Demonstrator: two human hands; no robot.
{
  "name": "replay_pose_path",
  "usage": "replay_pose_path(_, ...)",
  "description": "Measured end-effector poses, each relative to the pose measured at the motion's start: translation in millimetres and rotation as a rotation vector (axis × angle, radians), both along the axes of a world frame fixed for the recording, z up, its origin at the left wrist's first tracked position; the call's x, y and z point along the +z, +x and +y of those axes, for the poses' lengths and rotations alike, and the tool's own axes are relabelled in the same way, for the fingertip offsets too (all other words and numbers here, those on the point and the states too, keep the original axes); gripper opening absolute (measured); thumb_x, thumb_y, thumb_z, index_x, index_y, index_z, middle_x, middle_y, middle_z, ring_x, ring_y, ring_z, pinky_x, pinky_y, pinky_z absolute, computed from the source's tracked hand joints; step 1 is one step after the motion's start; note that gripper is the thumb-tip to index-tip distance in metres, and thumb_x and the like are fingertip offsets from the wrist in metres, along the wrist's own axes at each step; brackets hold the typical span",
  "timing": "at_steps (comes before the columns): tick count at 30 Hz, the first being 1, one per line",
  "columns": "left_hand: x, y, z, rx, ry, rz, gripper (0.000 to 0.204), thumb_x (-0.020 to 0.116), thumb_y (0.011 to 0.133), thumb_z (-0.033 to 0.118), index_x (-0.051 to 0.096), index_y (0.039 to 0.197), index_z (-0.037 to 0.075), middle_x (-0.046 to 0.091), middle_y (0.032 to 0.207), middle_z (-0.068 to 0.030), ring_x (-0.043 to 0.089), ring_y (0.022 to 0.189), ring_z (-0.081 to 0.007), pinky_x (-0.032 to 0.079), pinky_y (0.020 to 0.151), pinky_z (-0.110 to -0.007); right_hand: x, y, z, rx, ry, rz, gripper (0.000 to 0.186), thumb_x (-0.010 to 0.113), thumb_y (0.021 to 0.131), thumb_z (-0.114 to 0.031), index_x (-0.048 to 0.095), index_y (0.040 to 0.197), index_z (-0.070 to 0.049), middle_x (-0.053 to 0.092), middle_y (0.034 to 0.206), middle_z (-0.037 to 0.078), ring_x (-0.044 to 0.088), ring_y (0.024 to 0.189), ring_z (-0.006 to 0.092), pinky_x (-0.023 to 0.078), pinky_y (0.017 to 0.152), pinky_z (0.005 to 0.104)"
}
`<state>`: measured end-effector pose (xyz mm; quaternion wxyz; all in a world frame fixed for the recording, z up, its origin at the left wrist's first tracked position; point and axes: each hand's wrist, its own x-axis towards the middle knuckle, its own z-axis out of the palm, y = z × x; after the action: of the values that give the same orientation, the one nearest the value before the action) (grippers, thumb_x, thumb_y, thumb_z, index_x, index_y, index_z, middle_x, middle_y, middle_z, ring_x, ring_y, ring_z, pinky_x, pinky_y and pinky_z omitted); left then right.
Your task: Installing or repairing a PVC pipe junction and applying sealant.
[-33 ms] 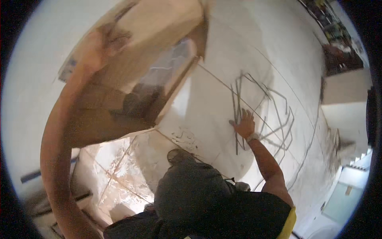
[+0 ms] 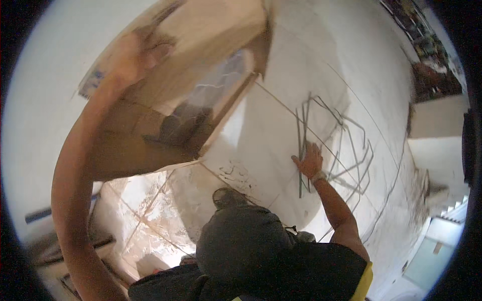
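Far up on the left, the blurred fingers of my left hand [image 2: 134,57] are closed on the upper side of a large brown cardboard box [image 2: 123,150]. The box stands tilted with its opening toward the floor's middle. Inside lie clear or grey plastic packets [image 2: 216,83] and a dark lump [image 2: 185,124] I cannot make out. My right hand [image 2: 308,163] is open, its fingers spread over the pale floor, holding nothing. Thin metal rods [image 2: 300,185], some straight and some bent into hooks, lie beside and beyond it; whether the fingers touch them I cannot tell.
Small dark curled bits [image 2: 235,175] lie on the tiled floor between the box and my right hand. My bent knee [image 2: 241,233] and shoe [image 2: 226,196] fill the near middle. Dark bars [image 2: 37,215] lie at the left. A cluttered dark shelf [image 2: 434,75] stands at the far right.
The whole view has shifted slightly. My left hand keeps to the box, and my right hand stays spread by the rods, its fingers a little closer together.
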<state>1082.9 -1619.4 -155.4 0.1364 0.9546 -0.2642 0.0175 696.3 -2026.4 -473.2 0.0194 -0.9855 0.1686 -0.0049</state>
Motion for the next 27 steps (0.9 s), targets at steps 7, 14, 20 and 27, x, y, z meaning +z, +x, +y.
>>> replay_pose_path(7,-31,21,4,-0.139,-0.263,0.005,0.045,0.073,0.081,0.034,0.065,0.107,-0.003,0.069,0.096,-0.0253,0.067,0.093,-0.0395,0.05,0.085,-0.047,-86,-294,-180,-0.432,-0.14,0.264,0.034,0.06,0.088,-0.028,0.063,0.113,-0.004,0.063,0.103,0.018,0.061,0.094,0.033,0.05,0.082,0.0439)
replay_pose_path(14,22,32,-8,-0.378,-0.108,-0.223,0.046,0.067,0.085,0.026,0.061,0.125,0.007,0.068,0.11,-0.0162,0.064,0.106,-0.0326,0.049,0.097,-0.042,-42,-345,-112,-0.707,-0.152,1.007,0.072,0.056,0.09,-0.035,0.038,0.143,0.01,0.031,0.149,0.038,0.052,0.124,0.0487,0.053,0.087,0.0594)
replay_pose_path(20,61,-2,47,-0.314,-0.138,-0.323,0.044,0.066,0.084,0.026,0.062,0.124,0.008,0.067,0.104,-0.0142,0.065,0.102,-0.0314,0.049,0.095,-0.042,-27,-123,-74,-0.087,0.37,0.093,0.03,0.062,0.087,-0.023,0.061,0.103,0.002,0.062,0.104,0.02,0.057,0.103,0.0369,0.044,0.096,0.0463)
replay_pose_path(27,29,-75,116,-0.159,-0.089,-0.252,0.042,0.065,0.083,0.025,0.062,0.122,0.009,0.067,0.097,-0.0118,0.065,0.097,-0.03,0.05,0.094,-0.042,-14,139,159,0.17,1.234,0.181,0.03,0.057,0.097,-0.018,0.056,0.121,0.001,0.062,0.104,0.011,0.062,0.082,0.0185,0.054,0.069,0.0327)
